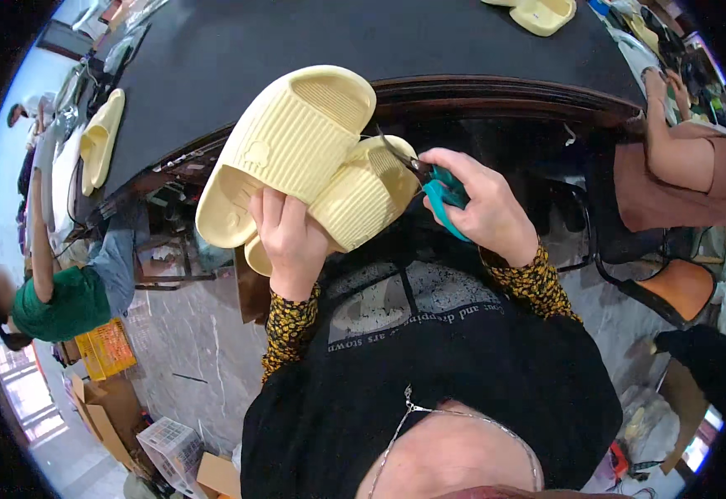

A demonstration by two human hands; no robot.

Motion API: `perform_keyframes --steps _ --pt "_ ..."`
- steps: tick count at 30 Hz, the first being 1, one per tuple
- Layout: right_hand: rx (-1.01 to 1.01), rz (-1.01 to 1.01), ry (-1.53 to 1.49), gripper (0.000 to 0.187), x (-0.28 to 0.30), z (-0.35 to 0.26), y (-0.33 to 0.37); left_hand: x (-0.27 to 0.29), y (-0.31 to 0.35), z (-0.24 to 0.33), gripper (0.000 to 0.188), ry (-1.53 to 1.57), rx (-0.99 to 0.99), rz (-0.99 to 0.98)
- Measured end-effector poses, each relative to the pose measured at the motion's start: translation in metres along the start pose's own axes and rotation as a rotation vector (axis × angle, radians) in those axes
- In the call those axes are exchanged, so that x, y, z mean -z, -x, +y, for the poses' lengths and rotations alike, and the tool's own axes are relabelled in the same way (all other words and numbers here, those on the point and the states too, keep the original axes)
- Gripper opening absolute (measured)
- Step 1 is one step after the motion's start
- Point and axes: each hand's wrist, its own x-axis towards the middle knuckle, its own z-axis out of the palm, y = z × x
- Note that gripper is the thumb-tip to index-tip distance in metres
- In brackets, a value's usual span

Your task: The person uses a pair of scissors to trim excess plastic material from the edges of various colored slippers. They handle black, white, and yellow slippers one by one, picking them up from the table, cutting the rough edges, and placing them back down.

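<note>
A pair of pale yellow slide slippers is held up in front of me, close to the table's near edge. The nearer-left slipper (284, 137) has a ribbed strap with a raised round motif, and it partly covers the other slipper (367, 195). My left hand (290, 241) is closed on the pair, its fingers reaching in under the strap. In my right hand (492, 204) is a pair of scissors (444, 200) with teal handles. Their dark blades point at the gap between the two slippers, near a thin strand; whether they touch it I cannot tell.
A dark conveyor-like table (462, 37) curves ahead of me. Yellow slippers (101, 141) lie on its left, and more slippers (543, 12) at the far right. Co-workers sit at both sides, one in a green shirt (68, 303). An orange-seated chair (674, 289) stands at right.
</note>
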Motion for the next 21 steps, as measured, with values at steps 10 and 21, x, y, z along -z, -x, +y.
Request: perform_keyframes --steps 10,21 --pt "-0.051 -0.053 0.071 0.045 0.013 -0.013 -0.015 0.014 -0.006 0.011 0.031 0.061 -0.044 -0.180" --pt "0.027 -0.014 -0.037 0.043 0.016 -0.019 -0.011 0.014 -0.006 0.019 0.025 0.108 -0.114 -0.099"
